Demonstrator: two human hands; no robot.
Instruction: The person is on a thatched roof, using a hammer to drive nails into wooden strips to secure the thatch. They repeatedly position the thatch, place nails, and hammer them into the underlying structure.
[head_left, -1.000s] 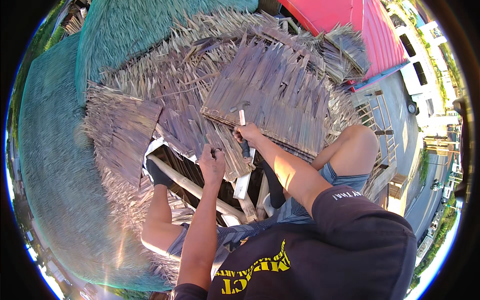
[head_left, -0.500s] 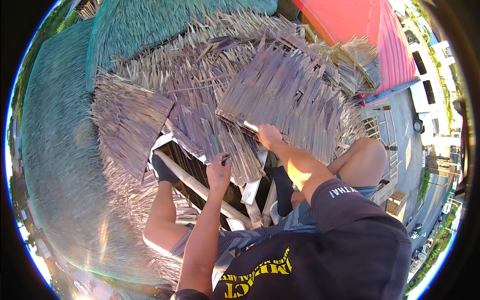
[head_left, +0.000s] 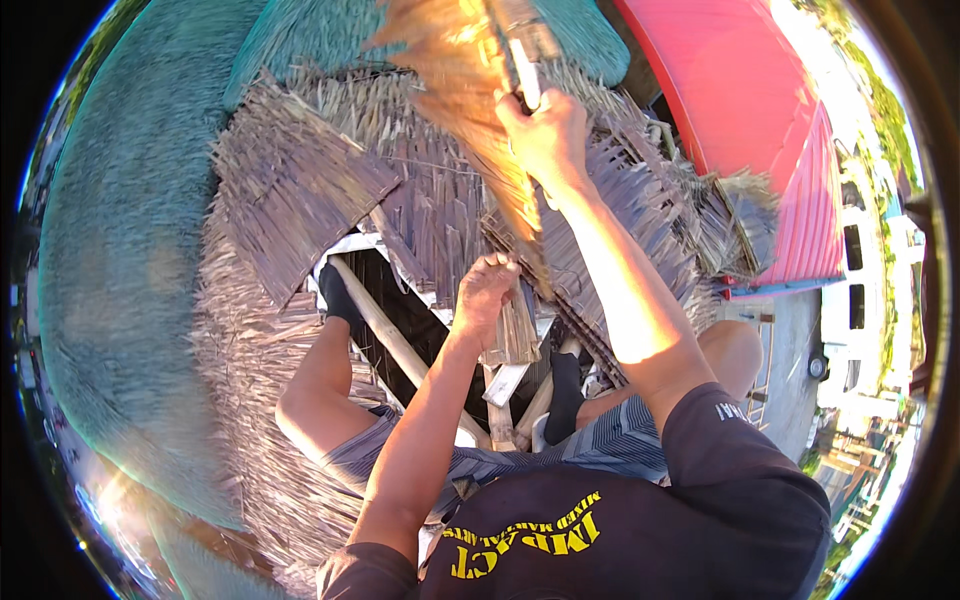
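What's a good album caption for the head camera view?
Right hand raised with a sunlit thatch panel, left hand low near a gap in the roof.

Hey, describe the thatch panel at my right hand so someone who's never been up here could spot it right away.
Start at the big red roof, upper right. Look left to your right hand; the thatch panel slants down beside it. It glows orange-brown, unlike the duller, greyish-brown thatch sheet farther left.

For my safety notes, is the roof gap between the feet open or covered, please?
Open: the gap looks dark, with a pole showing.
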